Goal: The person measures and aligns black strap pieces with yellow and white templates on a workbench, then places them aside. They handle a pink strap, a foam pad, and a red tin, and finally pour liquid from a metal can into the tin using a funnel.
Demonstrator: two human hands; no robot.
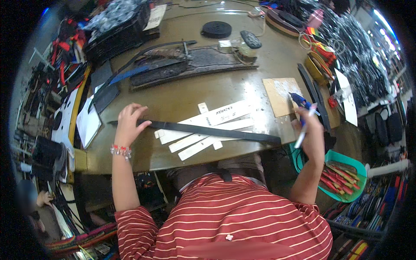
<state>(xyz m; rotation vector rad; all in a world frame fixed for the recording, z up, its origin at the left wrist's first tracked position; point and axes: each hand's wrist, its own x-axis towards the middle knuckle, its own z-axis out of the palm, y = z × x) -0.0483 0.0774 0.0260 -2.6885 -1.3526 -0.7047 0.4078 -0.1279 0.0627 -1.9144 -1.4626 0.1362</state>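
With the left hand (129, 121) pressing spread fingers flat on the left end of the long black strap (203, 130) lying across the worktop (186, 95) at frame centre, the right hand (310, 130), closed around a blue-and-white pen (303, 119), should mark only while that pressure stays firm.

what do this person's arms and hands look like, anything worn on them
Both forearms are bare. The left hand has a beaded bracelet at the wrist, with red and pale, shiny beads. The right hand shows no bracelet, watch or glove. Short sleeves of a red shirt with thin white stripes cover the upper arms. I cannot make out any rings.
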